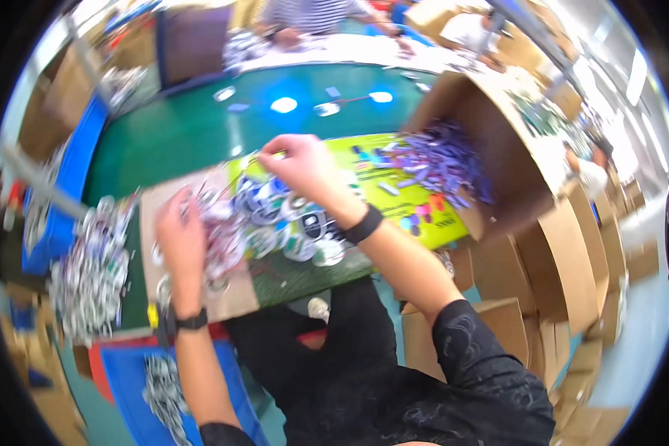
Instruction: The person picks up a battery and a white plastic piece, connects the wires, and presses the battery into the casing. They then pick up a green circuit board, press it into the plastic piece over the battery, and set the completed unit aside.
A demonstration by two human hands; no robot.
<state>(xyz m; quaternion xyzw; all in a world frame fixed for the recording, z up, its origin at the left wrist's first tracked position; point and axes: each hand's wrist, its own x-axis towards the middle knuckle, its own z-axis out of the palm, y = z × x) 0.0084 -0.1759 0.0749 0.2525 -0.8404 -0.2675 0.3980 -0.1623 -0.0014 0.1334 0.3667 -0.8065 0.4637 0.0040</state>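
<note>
My right hand (302,165) is raised over the table, with thumb and fingertips pinched on a thin dark cord (239,178) that runs down to the left. My left hand (180,232) is curled closed above a brown cardboard sheet (234,291); whatever its fingers hold is blurred. Beside it lies a heap of pinkish, clear-looking pieces (224,241). Between and below the hands is a pile of small round discs (299,247) in white, blue, green and black. A yellow-green printed sheet (360,160) lies under the right forearm.
A tipped cardboard box (516,160) spills small purple pieces (446,160) at the right. Whitish looped items (93,275) are heaped at the left. A blue bin (123,372) is below the table edge. Beyond the green surface (163,134) another person (312,18) works. Cartons (565,260) stand at the right.
</note>
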